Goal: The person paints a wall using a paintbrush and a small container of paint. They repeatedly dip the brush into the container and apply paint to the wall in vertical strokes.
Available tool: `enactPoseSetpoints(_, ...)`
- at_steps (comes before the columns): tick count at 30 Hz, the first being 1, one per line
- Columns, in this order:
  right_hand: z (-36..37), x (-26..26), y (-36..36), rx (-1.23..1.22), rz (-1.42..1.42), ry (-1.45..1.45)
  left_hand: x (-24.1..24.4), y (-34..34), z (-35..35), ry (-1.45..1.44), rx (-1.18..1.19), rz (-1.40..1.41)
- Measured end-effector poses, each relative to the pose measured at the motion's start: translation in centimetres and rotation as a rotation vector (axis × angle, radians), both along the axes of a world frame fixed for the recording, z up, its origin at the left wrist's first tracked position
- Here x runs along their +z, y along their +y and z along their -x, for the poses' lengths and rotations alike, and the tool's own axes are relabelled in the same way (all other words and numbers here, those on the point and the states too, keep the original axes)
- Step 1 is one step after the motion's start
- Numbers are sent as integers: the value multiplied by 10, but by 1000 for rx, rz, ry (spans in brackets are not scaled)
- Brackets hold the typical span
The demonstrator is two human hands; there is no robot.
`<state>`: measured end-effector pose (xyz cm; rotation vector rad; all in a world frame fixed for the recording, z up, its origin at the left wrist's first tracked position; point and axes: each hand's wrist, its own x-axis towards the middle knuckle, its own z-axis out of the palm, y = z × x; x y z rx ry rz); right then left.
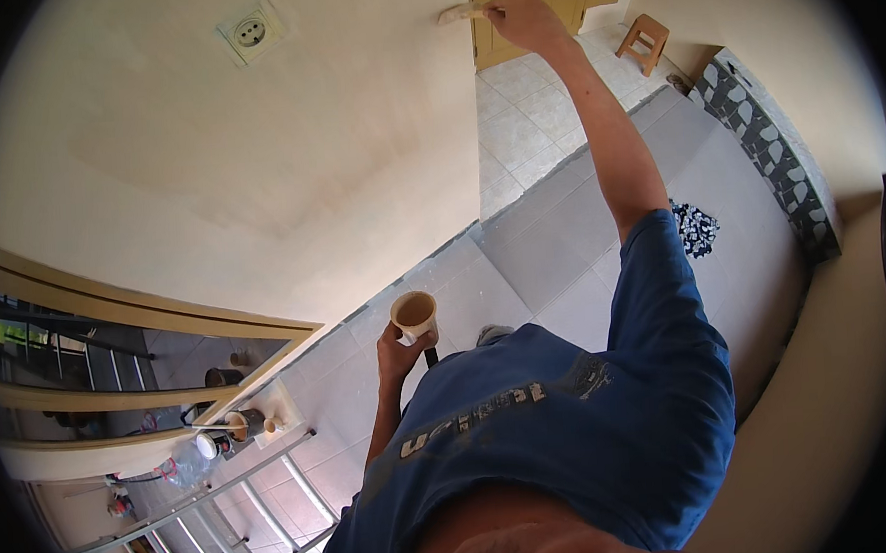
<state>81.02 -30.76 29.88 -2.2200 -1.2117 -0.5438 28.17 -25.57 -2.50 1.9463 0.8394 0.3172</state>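
My right hand [523, 21] is stretched out at the top, closed on the handle of a paintbrush [459, 13]. Its bristles are at the cream wall [255, 136], near the wall's right edge; whether they touch it I cannot tell. Lower down, my left hand [402, 350] holds a light plastic cup [415, 315] upright by its side, in front of my body. The inside of the cup looks beige, and its contents cannot be made out. Damp-looking, darker patches show on the wall. A white power socket [252, 33] is set in it at the upper left.
An aluminium ladder [268, 515] lies at the lower left, near buckets [248, 423] and a clear plastic bottle [190, 466]. A brown stool [645, 44] stands at the upper right, by a stone-faced ledge [767, 147]. Patterned cloth [696, 229] lies on the grey floor.
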Motion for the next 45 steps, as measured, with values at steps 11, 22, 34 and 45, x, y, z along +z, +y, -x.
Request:
enactPoseSetpoints(11, 31, 44, -3, 73, -679, -143, 11, -8, -9, 36, -15, -16)
enactPoseSetpoints(22, 14, -182, 14, 59, -495, 36, 8, -42, -72, 22, 148, -25)
enactPoseSetpoints(34, 5, -288, -40, 193, -93, 324, 9, -84, -126, -50, 199, -18)
enactPoseSetpoints(45, -17, -28, -37, 97, -192, 373, 10, -104, -160, -88, 167, 15)
